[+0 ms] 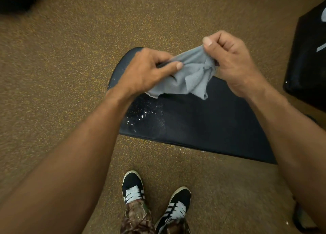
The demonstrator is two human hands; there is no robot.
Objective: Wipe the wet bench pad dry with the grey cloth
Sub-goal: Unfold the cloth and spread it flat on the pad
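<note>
A grey cloth (192,75) hangs crumpled in the air between both hands, above the bench pad. My left hand (146,73) pinches its left edge between thumb and fingers. My right hand (231,61) grips its upper right corner. The dark bench pad (202,121) lies below, running from the centre to the right. Water droplets (142,114) glisten on its left part, just under my left wrist. The cloth does not touch the pad.
Brown speckled floor (61,75) surrounds the pad. A black padded block (310,61) stands at the right edge. My two black shoes with white laces (155,198) stand in front of the pad. Some drops lie on the floor by the pad's near edge (190,151).
</note>
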